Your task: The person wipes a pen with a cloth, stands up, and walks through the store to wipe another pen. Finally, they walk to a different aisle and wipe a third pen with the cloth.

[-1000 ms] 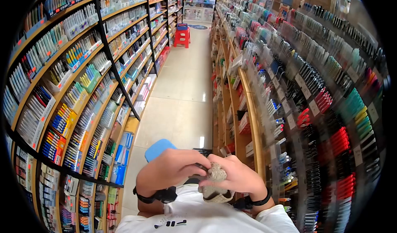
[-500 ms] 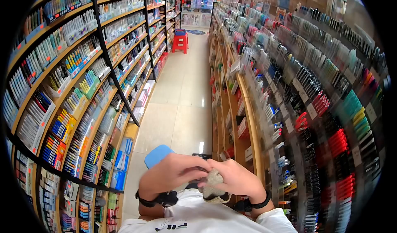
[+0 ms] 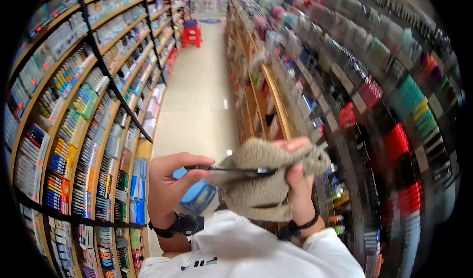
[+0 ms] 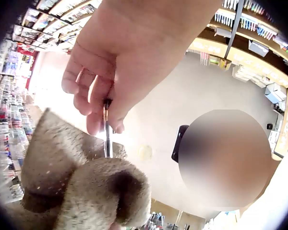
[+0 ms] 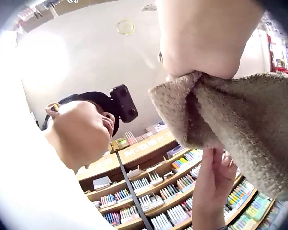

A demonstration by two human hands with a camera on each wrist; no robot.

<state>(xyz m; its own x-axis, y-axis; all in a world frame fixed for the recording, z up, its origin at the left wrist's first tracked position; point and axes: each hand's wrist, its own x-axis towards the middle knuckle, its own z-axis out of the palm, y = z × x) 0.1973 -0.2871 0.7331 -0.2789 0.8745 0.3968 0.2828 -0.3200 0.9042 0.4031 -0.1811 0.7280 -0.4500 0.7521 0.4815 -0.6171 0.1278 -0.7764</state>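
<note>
My left hand pinches one end of a slim dark pen between thumb and fingers. The same pen shows a silvery shaft in the left wrist view. Its other end lies against a fold of a grey-brown towelling cloth. My right hand grips this cloth, thumb on top and fingers behind it. In the right wrist view the cloth hangs in thick folds from the right hand, with the left hand beyond it.
Shelves of pens line the left side of the aisle. Racks of pens stand close on the right, behind a wooden ledge. A blue stool is just below the left hand. Farther down the tiled floor stands a red stool.
My hands have moved apart from close together. The cloth, bunched small before, is now spread wider and higher, and the pen has come into plain sight. The head view has shifted to the right.
</note>
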